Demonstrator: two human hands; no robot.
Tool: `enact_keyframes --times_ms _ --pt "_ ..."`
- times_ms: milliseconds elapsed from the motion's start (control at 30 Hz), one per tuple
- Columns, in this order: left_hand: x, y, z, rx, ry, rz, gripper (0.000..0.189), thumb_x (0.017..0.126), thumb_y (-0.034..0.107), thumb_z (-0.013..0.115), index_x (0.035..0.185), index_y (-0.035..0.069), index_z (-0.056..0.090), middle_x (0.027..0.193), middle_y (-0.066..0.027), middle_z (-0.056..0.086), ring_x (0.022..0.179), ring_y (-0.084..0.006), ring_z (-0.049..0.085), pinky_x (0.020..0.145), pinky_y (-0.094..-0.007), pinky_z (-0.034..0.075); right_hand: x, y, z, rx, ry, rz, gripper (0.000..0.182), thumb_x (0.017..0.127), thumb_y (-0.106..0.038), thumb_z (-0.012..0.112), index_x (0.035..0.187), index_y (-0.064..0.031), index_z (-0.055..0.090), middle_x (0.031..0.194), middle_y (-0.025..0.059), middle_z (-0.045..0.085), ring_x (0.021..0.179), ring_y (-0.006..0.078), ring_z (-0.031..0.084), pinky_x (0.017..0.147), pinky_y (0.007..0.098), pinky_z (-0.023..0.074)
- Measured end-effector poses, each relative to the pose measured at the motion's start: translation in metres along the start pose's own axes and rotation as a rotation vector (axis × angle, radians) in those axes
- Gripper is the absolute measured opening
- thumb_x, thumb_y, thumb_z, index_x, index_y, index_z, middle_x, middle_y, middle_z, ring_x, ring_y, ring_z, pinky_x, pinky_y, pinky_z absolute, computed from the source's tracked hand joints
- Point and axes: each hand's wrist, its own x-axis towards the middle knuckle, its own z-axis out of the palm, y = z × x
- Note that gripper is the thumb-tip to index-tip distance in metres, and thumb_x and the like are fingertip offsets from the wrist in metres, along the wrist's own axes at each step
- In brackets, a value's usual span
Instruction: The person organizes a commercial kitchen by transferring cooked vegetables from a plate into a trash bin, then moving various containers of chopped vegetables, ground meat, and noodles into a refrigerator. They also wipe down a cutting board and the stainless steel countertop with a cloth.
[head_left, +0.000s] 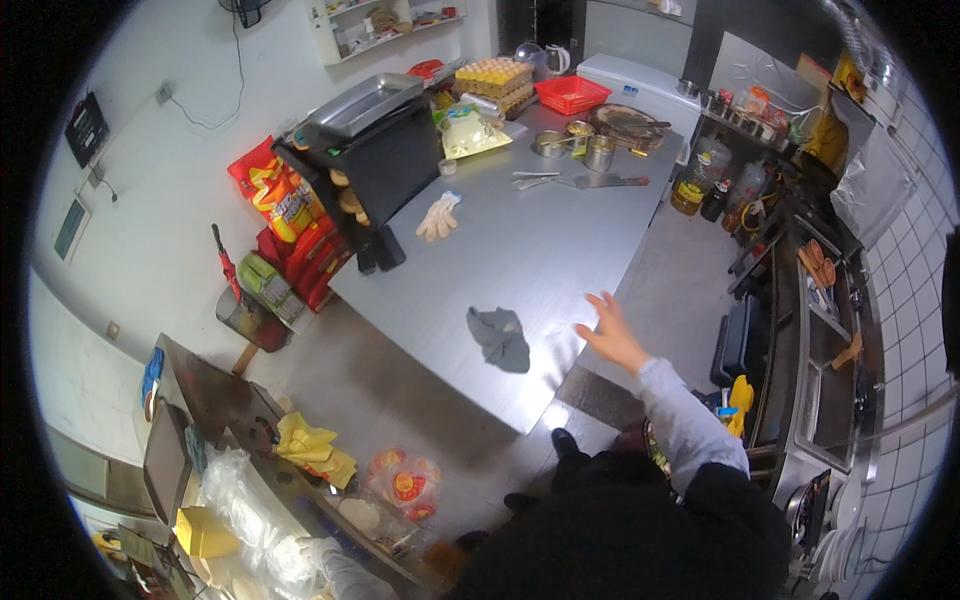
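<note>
My right hand is bare and reaches over the right edge of the steel table. Its fingers are spread and hold nothing. To its left lies a crumpled grey cloth, apart from the hand. Farther back on the table rests a white knit work glove. At the lower left, my left hand, apparently in a whitish glove, is by clear plastic bags on a side counter. Whether its fingers grip the plastic is too blurred to tell.
Toward the table's far end are a cleaver, metal pots, a round chopping block, a red basket and egg trays. A black cabinet stands left. Bagged goods lie on the floor.
</note>
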Motion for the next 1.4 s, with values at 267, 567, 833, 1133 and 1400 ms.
enact_keyframes --times_ms 267,567,833,1133,1400 --pt "-0.147 0.198 -0.007 -0.554 0.121 0.359 0.075 0.082 0.036 0.059 0.141 0.001 0.026 0.146 -0.0265 0.021 0.137 -0.0384 0.018 0.112 -0.0430 0.019 -0.044 0.226 -0.133 0.260 0.173 0.554 0.056 0.084 -0.032 0.065 0.130 -0.0057 0.045 0.128 0.0122 0.048 0.101 0.0204 0.054 0.071 0.0337 0.0487" --pt "-0.349 0.444 -0.095 -0.824 -0.106 0.634 0.066 0.079 0.036 0.063 0.135 0.010 0.040 0.146 -0.0203 0.027 0.131 -0.0371 0.034 0.106 -0.0386 0.033 -0.004 0.370 -0.220 0.351 0.174 0.674 0.047 0.087 -0.033 0.062 0.126 -0.0100 0.048 0.119 0.0058 0.052 0.101 0.0195 0.053 0.070 0.0361 0.0472" --pt "-0.332 0.492 -0.089 -0.693 -0.212 0.525 0.062 0.077 0.036 0.062 0.130 0.008 0.046 0.141 -0.0211 0.035 0.126 -0.0354 0.041 0.104 -0.0386 0.036 0.036 0.436 -0.164 0.277 -0.076 0.511 0.041 0.089 -0.028 0.061 0.121 -0.0054 0.051 0.098 0.0015 0.059 0.078 0.0132 0.055 0.062 0.0288 0.0463" --pt "-0.130 0.597 -0.074 -0.519 -0.041 0.408 0.082 0.080 0.045 0.063 0.145 0.014 0.025 0.149 -0.0183 0.023 0.137 -0.0331 0.024 0.111 -0.0403 0.024 0.018 0.461 -0.144 -0.058 -0.525 0.829 0.044 0.084 -0.023 0.064 0.118 0.0034 0.056 0.103 0.0214 0.064 0.087 0.0260 0.065 0.075 0.0366 0.0508" --pt "-0.082 0.662 -0.087 -0.559 0.025 0.447 0.067 0.080 0.026 0.061 0.141 0.020 0.033 0.129 -0.0267 0.047 0.119 -0.0418 0.045 0.101 -0.0443 0.037 0.022 0.473 -0.155 -0.176 -0.416 0.977 0.034 0.085 -0.025 0.055 0.108 -0.0014 0.063 0.101 0.0170 0.066 0.087 0.0311 0.065 0.077 0.0383 0.0509"
